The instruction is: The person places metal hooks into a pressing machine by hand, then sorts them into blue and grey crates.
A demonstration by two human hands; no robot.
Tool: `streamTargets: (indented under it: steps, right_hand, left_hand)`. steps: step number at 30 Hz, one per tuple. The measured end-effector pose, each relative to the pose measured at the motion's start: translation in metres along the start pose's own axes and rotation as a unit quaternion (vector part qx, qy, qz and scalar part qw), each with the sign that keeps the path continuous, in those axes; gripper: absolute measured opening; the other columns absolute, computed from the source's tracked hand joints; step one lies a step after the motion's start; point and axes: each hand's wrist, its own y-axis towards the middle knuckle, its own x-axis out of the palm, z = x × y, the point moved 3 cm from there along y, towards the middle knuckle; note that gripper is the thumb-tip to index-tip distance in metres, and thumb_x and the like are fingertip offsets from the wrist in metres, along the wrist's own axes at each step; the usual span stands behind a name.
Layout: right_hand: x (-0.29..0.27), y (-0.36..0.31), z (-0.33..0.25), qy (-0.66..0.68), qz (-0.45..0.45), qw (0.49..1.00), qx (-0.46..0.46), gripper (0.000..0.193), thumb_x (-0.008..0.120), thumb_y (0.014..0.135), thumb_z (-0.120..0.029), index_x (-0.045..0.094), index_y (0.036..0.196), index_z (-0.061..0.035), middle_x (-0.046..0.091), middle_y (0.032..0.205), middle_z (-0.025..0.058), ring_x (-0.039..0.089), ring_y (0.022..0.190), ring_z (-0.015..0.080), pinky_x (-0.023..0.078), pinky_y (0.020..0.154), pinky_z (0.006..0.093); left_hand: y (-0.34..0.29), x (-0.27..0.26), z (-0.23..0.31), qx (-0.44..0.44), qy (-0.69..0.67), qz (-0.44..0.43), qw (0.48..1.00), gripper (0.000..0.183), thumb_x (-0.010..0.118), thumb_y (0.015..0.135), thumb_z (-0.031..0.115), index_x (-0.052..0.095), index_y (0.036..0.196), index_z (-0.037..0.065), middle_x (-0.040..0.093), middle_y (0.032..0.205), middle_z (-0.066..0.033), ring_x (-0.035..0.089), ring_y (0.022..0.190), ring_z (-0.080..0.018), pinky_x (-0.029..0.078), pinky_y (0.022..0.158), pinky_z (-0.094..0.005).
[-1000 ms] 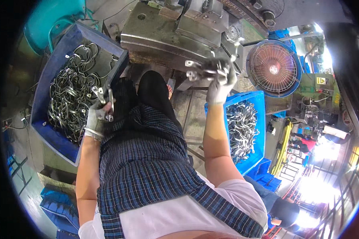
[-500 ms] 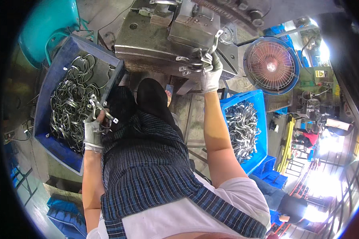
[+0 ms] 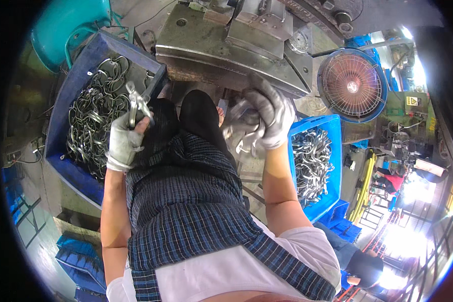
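Right hand [image 3: 269, 118] pulled back, gripping metal piece [image 3: 239, 133].

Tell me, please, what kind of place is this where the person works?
Most likely a metalworking factory floor. A heavy grey press machine stands in front of the person, blue crates on both sides hold bent metal parts, and an industrial fan stands nearby. Both gloved hands hold such parts.

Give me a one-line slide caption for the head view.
Seated worker's gloved left hand holds a bent metal piece beside a blue bin; gloved right hand grips another before the press.
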Motion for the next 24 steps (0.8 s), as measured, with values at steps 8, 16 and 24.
streamTargets:
  steps: [8,16,24]
  right_hand:
    - [0.092,-0.032,-0.061,0.469,-0.066,0.790,0.390,0.042,0.056,0.071,0.002,0.048,0.112,-0.0040,0.057,0.085,0.0008,0.053,0.074,0.0081,0.044,0.066,0.0208]
    - [0.064,-0.047,-0.011,0.437,-0.003,0.802,0.408,0.027,0.044,0.085,-0.026,0.052,0.086,0.0003,0.056,0.071,0.0059,0.055,0.059,0.0124,0.045,0.052,0.0225]
    - [0.054,-0.030,0.066,0.315,0.217,0.816,0.433,0.033,0.042,0.086,-0.020,0.042,0.113,-0.0001,0.053,0.097,0.0114,0.053,0.075,0.0152,0.042,0.063,0.0242]
  left_hand:
    - [0.013,0.061,0.045,0.156,0.138,-0.113,0.971,0.021,0.062,0.070,0.004,0.059,0.090,0.000,0.060,0.068,-0.0024,0.051,0.059,-0.0069,0.041,0.055,-0.0211]
    - [-0.005,0.024,0.050,0.036,0.132,-0.150,0.979,0.027,0.059,0.073,0.010,0.055,0.096,-0.003,0.056,0.071,-0.0057,0.050,0.062,-0.0076,0.040,0.055,-0.0218]
    - [-0.022,-0.014,-0.004,-0.166,-0.076,-0.143,0.973,0.032,0.049,0.082,0.026,0.052,0.097,-0.002,0.054,0.075,-0.0004,0.047,0.061,-0.0069,0.035,0.055,-0.0186]
